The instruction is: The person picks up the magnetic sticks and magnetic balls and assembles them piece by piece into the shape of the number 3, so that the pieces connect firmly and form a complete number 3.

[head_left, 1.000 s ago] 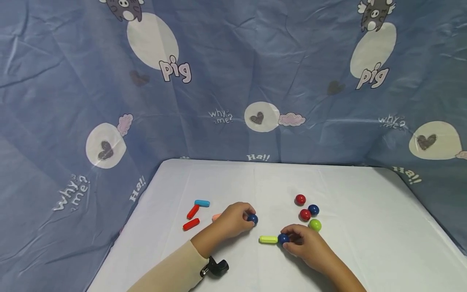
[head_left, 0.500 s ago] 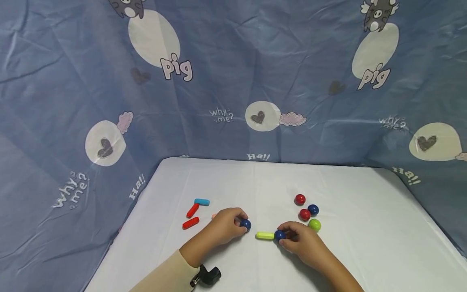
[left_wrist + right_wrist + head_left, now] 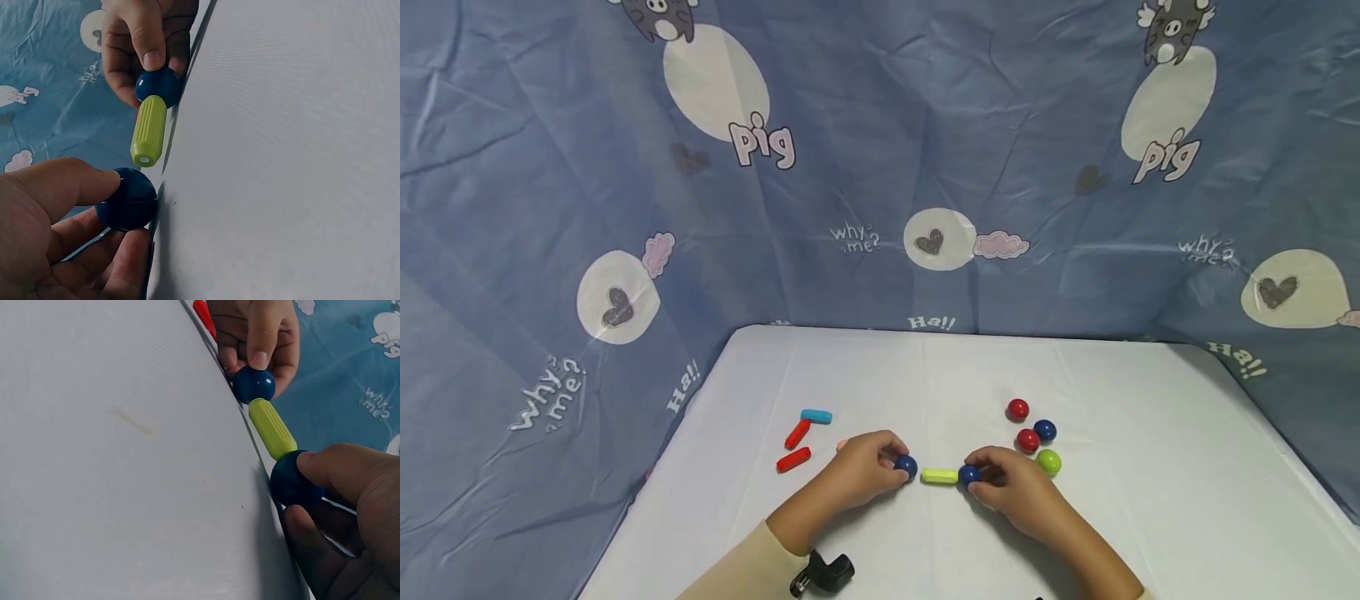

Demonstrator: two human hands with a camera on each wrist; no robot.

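Observation:
My left hand pinches a dark blue ball between thumb and fingers. A second dark blue ball is pinched by my right hand, and a yellow-green ribbed rod sticks out from it toward the left. The rod's free end, with a small pale metallic dot in its face, points at the left hand's ball; a narrow gap lies between them in the head view. Both hands are low over the white table, thumbs on the near side of the balls.
On the left lie two red rods and a blue rod; a pinkish rod is mostly hidden behind my left hand. Right of centre sit two red balls, a blue ball and a green ball. A printed blue cloth hangs behind.
My right hand has carried its ball and the attached rod leftward and slightly away from me. The left hand moved its ball a little left and nearer, then held almost still.

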